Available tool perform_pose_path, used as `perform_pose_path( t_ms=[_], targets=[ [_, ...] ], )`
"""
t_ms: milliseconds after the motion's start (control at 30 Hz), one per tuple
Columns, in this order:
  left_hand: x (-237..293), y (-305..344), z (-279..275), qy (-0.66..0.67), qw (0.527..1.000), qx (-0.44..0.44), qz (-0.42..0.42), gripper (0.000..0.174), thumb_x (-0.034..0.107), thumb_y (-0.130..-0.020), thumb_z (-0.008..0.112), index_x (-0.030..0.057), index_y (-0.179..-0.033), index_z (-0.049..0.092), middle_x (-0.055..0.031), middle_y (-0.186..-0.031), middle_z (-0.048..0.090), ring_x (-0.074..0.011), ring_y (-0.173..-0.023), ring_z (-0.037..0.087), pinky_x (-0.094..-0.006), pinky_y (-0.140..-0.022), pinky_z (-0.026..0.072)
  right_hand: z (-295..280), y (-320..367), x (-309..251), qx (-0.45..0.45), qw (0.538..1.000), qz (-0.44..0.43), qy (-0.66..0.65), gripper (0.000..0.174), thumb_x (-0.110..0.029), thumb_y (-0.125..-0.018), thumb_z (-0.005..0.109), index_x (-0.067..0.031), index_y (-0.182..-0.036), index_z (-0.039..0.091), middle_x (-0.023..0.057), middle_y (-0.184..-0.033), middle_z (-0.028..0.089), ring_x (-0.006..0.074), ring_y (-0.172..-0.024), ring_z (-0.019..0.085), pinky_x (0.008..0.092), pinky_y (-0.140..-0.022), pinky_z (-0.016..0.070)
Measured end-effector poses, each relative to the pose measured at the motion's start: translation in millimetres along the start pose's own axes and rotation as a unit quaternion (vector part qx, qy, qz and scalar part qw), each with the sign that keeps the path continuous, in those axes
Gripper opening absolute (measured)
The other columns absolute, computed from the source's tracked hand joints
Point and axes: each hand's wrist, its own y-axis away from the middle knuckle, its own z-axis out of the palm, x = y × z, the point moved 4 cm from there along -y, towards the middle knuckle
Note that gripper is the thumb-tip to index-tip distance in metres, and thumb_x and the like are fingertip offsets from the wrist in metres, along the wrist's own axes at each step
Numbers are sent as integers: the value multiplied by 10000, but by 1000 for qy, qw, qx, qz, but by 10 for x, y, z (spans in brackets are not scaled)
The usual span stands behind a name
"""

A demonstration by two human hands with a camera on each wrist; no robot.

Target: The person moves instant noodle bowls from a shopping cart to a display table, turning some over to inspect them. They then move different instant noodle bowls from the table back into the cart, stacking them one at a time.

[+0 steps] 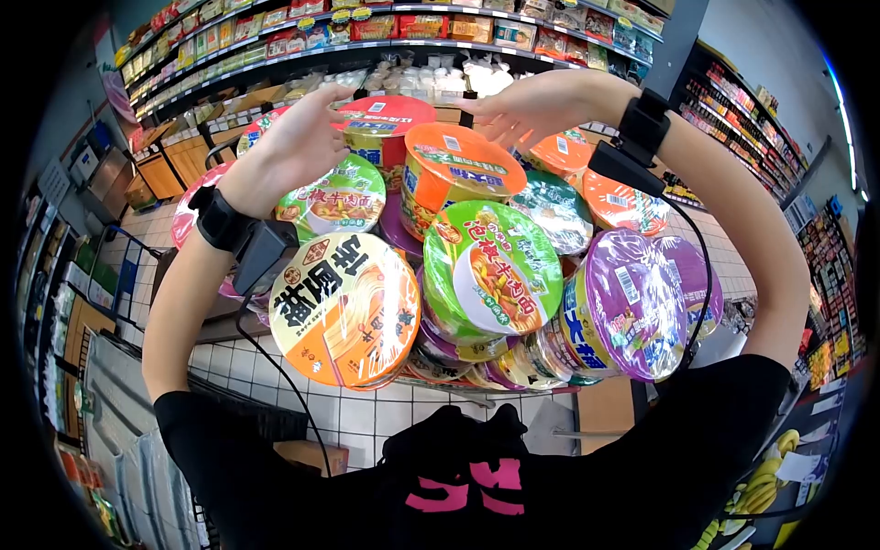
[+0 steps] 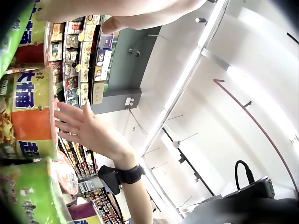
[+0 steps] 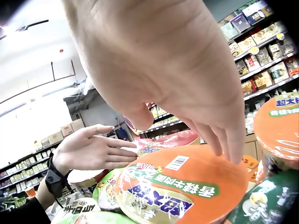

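Observation:
An orange-lidded instant noodle tub (image 1: pixel 463 165) stands high in a pile of shrink-wrapped noodle tubs. My right hand (image 1: pixel 550 105) reaches over its far right side with straight fingers. In the right wrist view those fingertips come right at the rim of the orange lid (image 3: pixel 201 172). My left hand (image 1: pixel 298 137) has its fingers extended, palm inward, beside a red-lidded tub (image 1: pixel 390 112) and above a green-lidded tub (image 1: pixel 335 197). The left wrist view shows the right hand (image 2: pixel 91 130) spread behind a tub with a yellow and orange side (image 2: pixel 32 112). Neither hand grips a tub.
Nearer me are a cream-and-orange tub (image 1: pixel 344 312), another green tub (image 1: pixel 495 266) and a purple tub (image 1: pixel 632 298), tilted toward me. A dark green tub (image 1: pixel 550 211) lies right of the orange one. Stocked shelves (image 1: pixel 403 32) line the back. Cables hang from both wrist cameras.

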Motion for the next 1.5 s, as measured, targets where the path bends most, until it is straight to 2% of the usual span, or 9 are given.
perform_pose_path(
  t_ms=[67, 233, 333, 400, 700, 833, 1100, 1200, 1500],
  targets=[
    [-34, -90, -47, -4, 998, -53, -32, 154, 219, -985, 538, 106, -1076, 591, -1, -815, 533, -137, -694, 442, -284, -681, 410, -2, 28, 117, -16, 999, 41, 33, 963, -693, -917, 417, 98, -1452, 290, 348, -1473, 308, 422, -1400, 312, 490, -1149, 274],
    [-32, -324, -262, -35, 994, -86, -63, 308, 309, -957, 556, 6, -1015, 562, -116, -1040, 607, -150, -775, 504, -264, -738, 447, -5, 249, 28, 32, 998, 0, 62, 1007, -651, -887, 533, 185, -1395, 293, 426, -1421, 293, 509, -1292, 415, 539, -1101, 345],
    [-45, -405, -316, -42, 990, -111, -77, 322, 310, -942, 575, -4, -1012, 565, -141, -1076, 621, -151, -778, 519, -265, -730, 451, 0, 556, -244, 24, 993, 52, 100, 1035, -685, -889, 493, 166, -1422, 245, 351, -1472, 302, 445, -1377, 331, 494, -1132, 318],
    [-36, -396, -337, -33, 990, -114, -73, 322, 311, -939, 583, -2, -1007, 563, -133, -1029, 632, -146, -739, 509, -262, -701, 444, -187, 494, -280, -166, 982, 79, -29, 776, -469, -1013, 435, 135, -1448, 216, 308, -1522, 229, 353, -1407, 309, 413, -1171, 286],
    [-4, -45, 35, 21, 999, -27, -17, 186, 254, -924, 618, 112, -988, 515, -65, -845, 563, -170, -735, 486, -297, -687, 418, -854, -300, -806, -47, 996, 77, -27, 957, -568, -967, 459, 120, -1480, 35, 332, -1542, 144, 392, -1459, 158, 476, -1181, 219],
    [-13, -103, -5, 36, 999, 30, 3, 177, 255, -935, 591, 104, -983, 511, -63, -861, 575, -180, -762, 505, -308, -716, 422, -496, -884, -263, 19, 999, 44, 2, 1028, -696, -870, 516, 192, -1344, 302, 402, -1437, 286, 467, -1352, 356, 512, -1098, 360],
    [-95, -323, -155, 24, 999, 34, 12, 399, 319, -918, 589, -25, -1093, 488, -108, -1090, 592, -183, -964, 541, -306, -874, 428, -181, -1169, -118, 2, 983, -59, -177, 1241, -726, -849, 510, 221, -1409, -63, 456, -1472, -15, 488, -1438, 70, 490, -1180, 211],
    [-86, -310, -109, 30, 999, 18, 10, 458, 324, -914, 594, -44, -1153, 465, -110, -1113, 586, -190, -1010, 545, -301, -891, 426, -167, -1201, -124, 53, 985, -81, -144, 1161, -702, -892, 452, 130, -1448, -137, 449, -1459, 129, 422, -1367, 359, 450, -1145, 304],
    [-34, -238, -45, 36, 997, 48, 52, 470, 341, -933, 572, -39, -1165, 421, -110, -1120, 591, -194, -996, 575, -338, -884, 439, -168, -1257, -98, 45, 980, -132, -145, 1110, -724, -869, 475, -4, -1516, -69, 475, -1443, 101, 457, -1373, 325, 460, -1143, 305]
  ],
)
